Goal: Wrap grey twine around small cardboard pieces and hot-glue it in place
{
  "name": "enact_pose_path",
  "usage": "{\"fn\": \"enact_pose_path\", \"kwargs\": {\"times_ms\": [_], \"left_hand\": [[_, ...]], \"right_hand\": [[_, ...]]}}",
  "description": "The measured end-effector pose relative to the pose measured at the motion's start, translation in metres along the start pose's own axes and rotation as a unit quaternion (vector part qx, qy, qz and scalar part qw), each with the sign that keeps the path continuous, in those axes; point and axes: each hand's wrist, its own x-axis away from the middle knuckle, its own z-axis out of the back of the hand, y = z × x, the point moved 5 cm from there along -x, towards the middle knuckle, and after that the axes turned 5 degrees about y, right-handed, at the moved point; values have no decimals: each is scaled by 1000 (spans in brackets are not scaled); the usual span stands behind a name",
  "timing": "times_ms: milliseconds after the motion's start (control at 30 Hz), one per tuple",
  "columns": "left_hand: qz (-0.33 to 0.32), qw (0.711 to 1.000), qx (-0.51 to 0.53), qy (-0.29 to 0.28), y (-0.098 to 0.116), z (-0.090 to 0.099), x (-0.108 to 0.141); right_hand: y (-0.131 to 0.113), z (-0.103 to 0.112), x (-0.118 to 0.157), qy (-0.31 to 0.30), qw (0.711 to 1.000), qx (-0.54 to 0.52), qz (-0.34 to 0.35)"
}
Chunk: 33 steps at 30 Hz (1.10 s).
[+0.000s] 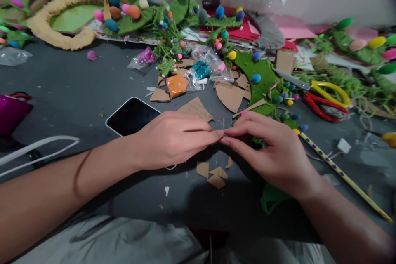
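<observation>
My left hand (176, 138) and my right hand (267, 148) meet fingertip to fingertip at the middle of the dark table. Both are closed in a pinch around something tiny, mostly hidden by the fingers and too small to name. Just below the fingertips lie several small cardboard scraps (216, 181). Beyond the hands are a larger cardboard piece (229, 95) and a cut cardboard piece (196, 108). A phone (133, 114) with a dark screen lies partly behind my left hand. Close to my right hand is a green wrapped wreath (258, 70) with coloured balls.
Yellow-and-red-handled scissors (328, 95) lie at the right, above a dotted pencil (346, 177). An orange packet (177, 86) sits among scraps. A tan wrapped ring (46, 27) and ball-trimmed green pieces line the wall. A white cable (40, 144) enters at left.
</observation>
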Motion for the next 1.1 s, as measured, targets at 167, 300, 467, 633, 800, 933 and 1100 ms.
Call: {"fn": "enact_pose_path", "kwargs": {"times_ms": [167,300,467,633,800,933,1100], "left_hand": [[-7,1000,-17,5,2,3,-3],[12,999,-35,-24,2,4,-4],[13,1000,-21,-16,3,4,-3],[129,990,52,9,1,3,-6],[208,973,103,-10,1,1,-8],[218,968,124,-3,0,2,-10],[218,966,136,-6,-2,1,-10]], "right_hand": [[-6,2,2,10,998,46,44],[-7,4,2,-3,999,25,26],[-5,5,0,-8,1000,3,7],[-8,5,0,-8,999,27,43],[-7,5,2,-21,998,31,57],[-6,6,1,-18,999,17,42],[-4,4,-1,-17,1000,-5,0]]}}
